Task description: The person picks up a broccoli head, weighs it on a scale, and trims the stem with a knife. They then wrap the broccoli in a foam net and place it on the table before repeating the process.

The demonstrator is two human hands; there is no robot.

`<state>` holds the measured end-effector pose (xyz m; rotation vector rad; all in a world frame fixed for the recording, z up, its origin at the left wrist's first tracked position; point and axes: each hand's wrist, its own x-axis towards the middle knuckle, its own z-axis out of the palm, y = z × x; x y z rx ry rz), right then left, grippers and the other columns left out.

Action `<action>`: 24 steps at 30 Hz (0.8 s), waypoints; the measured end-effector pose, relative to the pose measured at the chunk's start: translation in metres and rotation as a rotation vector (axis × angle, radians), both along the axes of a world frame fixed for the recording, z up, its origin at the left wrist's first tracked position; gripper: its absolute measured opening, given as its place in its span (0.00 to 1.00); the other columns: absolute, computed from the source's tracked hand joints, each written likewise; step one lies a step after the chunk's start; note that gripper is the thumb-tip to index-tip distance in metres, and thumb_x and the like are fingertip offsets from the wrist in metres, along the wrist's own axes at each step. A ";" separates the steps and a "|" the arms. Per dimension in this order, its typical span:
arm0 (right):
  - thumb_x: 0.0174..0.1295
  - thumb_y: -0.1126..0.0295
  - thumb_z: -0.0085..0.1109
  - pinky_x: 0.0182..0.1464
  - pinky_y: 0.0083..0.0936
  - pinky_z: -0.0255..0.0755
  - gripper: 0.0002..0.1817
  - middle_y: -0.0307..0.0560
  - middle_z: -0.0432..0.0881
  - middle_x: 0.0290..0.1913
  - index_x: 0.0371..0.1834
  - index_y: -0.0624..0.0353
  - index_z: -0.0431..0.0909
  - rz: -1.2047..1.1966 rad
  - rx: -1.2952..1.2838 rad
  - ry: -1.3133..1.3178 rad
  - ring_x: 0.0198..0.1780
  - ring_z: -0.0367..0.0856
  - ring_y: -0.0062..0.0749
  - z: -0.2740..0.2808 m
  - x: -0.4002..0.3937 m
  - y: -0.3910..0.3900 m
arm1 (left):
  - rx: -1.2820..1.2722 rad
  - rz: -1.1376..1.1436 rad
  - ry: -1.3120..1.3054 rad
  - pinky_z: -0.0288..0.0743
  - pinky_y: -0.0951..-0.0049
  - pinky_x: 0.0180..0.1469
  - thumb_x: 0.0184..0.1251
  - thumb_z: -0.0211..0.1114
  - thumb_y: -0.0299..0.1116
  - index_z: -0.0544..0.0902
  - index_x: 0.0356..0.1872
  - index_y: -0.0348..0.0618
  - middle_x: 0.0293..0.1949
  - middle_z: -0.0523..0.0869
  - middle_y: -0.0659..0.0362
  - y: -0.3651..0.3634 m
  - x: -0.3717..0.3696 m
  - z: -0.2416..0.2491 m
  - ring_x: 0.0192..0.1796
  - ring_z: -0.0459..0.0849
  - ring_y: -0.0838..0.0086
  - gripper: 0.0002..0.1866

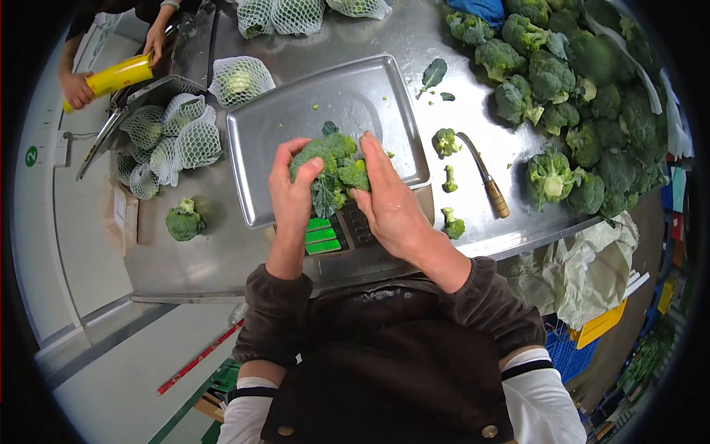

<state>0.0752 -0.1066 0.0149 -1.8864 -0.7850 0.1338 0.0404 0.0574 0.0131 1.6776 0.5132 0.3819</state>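
Observation:
Between my two hands a head of broccoli (333, 164) is held over the front part of a metal tray (259, 137). My left hand (291, 181) presses on its left side, thumb across the florets. Along its right side lies my right hand (392, 200), fingers stretched together against it. The tray rests on a scale with green displays (322, 235), partly hidden by my wrists. To the right of the tray lie a curved knife (484, 177) with a wooden handle and small broccoli pieces (446, 142). A single broccoli head (185, 220) sits to the left.
A big heap of broccoli (551, 74) covers the table's right side. Net-wrapped heads (177, 133) lie at the left, others at the back. A beige basket (118, 211) stands at the left edge. Another person's hands (78, 89) hold a yellow roll (122, 74) at the upper left.

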 end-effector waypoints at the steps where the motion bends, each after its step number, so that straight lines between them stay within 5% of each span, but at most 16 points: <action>1: 0.57 0.75 0.58 0.66 0.39 0.59 0.35 0.70 0.57 0.66 0.65 0.70 0.50 0.000 0.000 -0.004 0.66 0.59 0.62 0.001 0.003 -0.001 | 0.000 0.000 -0.004 0.67 0.74 0.52 0.53 0.61 0.36 0.76 0.45 0.34 0.41 0.79 0.55 0.000 0.001 0.000 0.45 0.75 0.72 0.20; 9: 0.55 0.71 0.62 0.62 0.39 0.63 0.31 0.68 0.57 0.67 0.63 0.60 0.63 -0.110 0.161 -0.131 0.63 0.64 0.61 -0.008 0.011 0.022 | -0.021 0.019 -0.015 0.67 0.73 0.51 0.54 0.63 0.36 0.77 0.43 0.33 0.40 0.79 0.55 0.002 -0.001 -0.004 0.44 0.75 0.72 0.19; 14: 0.50 0.74 0.63 0.66 0.47 0.55 0.38 0.72 0.51 0.68 0.66 0.60 0.58 -0.183 0.096 -0.148 0.67 0.55 0.66 -0.012 -0.008 0.026 | -0.083 0.095 0.051 0.67 0.74 0.51 0.54 0.66 0.36 0.77 0.41 0.33 0.39 0.79 0.55 -0.003 0.004 0.000 0.44 0.75 0.72 0.18; 24: 0.44 0.77 0.66 0.64 0.52 0.59 0.42 0.70 0.56 0.66 0.65 0.61 0.55 -0.359 0.025 -0.238 0.65 0.59 0.66 -0.017 -0.026 0.036 | -0.127 0.081 0.025 0.67 0.73 0.54 0.52 0.62 0.30 0.78 0.47 0.33 0.46 0.80 0.54 -0.010 -0.001 0.009 0.49 0.76 0.71 0.19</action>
